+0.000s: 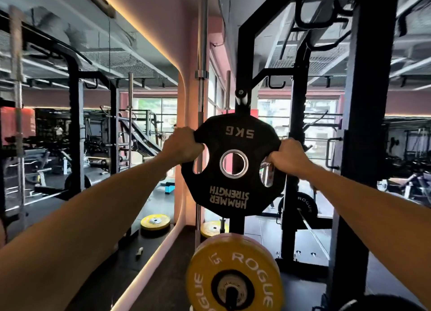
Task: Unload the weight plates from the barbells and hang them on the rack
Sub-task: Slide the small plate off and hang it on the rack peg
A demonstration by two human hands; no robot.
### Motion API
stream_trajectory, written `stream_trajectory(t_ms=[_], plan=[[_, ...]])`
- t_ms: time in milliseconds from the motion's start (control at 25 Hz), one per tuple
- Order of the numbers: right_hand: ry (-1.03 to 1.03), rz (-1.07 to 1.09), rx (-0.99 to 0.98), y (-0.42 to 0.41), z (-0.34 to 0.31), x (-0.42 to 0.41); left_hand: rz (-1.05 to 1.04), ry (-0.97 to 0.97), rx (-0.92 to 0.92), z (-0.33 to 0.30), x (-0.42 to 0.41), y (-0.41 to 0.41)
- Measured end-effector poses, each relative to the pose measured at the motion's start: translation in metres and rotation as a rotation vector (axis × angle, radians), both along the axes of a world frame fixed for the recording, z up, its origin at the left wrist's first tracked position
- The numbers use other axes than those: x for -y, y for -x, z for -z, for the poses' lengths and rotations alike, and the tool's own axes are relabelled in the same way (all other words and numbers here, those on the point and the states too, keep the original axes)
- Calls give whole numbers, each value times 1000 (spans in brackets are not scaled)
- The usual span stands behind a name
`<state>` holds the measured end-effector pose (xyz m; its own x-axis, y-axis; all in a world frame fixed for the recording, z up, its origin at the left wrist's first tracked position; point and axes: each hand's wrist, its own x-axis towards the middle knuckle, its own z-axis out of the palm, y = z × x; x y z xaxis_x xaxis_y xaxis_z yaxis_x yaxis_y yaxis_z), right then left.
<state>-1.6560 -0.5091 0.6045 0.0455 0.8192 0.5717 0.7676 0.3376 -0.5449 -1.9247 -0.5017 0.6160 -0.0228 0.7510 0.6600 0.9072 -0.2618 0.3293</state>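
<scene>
Hands: left hand [183, 145], right hand [288, 158] both grip one black plate [233, 189] (5KG, upside down); three yellow plates [234, 273] below.

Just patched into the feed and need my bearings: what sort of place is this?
A gym's weights area. Both hands hold a black 5 kg weight plate up before a black power rack; a yellow Rogue bumper plate sits on a bar below, and barbells stand upright.

both arms outstretched, fingers [198, 145] curled
</scene>
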Motion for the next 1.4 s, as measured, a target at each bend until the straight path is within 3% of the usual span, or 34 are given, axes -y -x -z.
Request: stream_trajectory(t_ms=[240,680,1120,1400], plan=[[-70,48,-32,15,-64,-26,23,-95,-5,-61,-46,12],[-173,-104,-159,-2,-182,-138,49,-298,63,-181,-147,-8],[-184,-68,-170,-14,-209,-262,75,-269,153,-200,-277,-22],[-134,-95,-247,-24,-206,-356,80,-248,95,-200,-367,-30]])
